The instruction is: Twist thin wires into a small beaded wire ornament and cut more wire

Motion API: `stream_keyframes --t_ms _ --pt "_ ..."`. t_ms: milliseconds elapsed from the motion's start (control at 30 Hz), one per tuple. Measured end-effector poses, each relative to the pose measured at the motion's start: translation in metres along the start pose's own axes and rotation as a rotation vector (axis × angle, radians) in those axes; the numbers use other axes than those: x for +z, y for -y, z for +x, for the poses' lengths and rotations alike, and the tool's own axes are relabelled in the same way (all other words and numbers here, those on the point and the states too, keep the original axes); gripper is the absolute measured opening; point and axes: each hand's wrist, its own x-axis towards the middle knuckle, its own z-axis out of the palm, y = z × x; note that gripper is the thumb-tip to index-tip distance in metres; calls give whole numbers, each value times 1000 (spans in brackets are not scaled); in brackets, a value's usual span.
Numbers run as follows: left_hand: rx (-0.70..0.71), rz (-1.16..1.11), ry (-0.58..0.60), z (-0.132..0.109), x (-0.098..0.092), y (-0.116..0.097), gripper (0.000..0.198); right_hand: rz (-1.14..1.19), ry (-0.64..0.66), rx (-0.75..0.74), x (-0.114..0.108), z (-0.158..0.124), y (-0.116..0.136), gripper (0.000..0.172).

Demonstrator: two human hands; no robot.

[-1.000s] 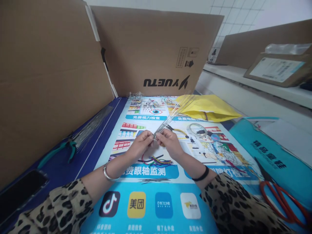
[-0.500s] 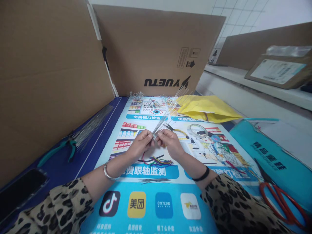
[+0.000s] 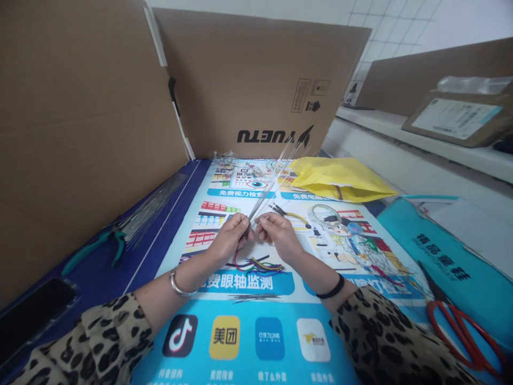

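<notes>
A bundle of thin silvery wires (image 3: 264, 192) fans up and to the right from my left hand (image 3: 233, 235), whose thumb and fingers pinch its lower end. Just beside it, my right hand (image 3: 280, 235) is closed in a pinch near the base of the bundle. What its fingertips hold, if anything, is too small to make out. Under the hands lie several coloured cords (image 3: 262, 266) on the printed sheet. Short dark wire pieces (image 3: 254, 298) lie nearer to me. Pliers with yellow-and-black handles (image 3: 294, 215) rest right behind my right hand.
Teal-handled pliers (image 3: 98, 248) and more loose wires (image 3: 154, 206) lie on the left, above a dark phone-like slab (image 3: 36, 318). On the right are tangled wires (image 3: 364, 243), orange-handled scissors (image 3: 460, 326) and a yellow bag (image 3: 344, 179). Cardboard panels (image 3: 256, 80) stand behind.
The upper ends of the wire bundle have swung a little to the left and sit closer together. Both hands stay in nearly the same place.
</notes>
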Motion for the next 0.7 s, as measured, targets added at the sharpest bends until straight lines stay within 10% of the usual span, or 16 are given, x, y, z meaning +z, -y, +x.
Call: stream_keyframes --t_ms 700 --pt "23 151 1 3 -2 5 27 -134 -53 -10 0 0 7 25"
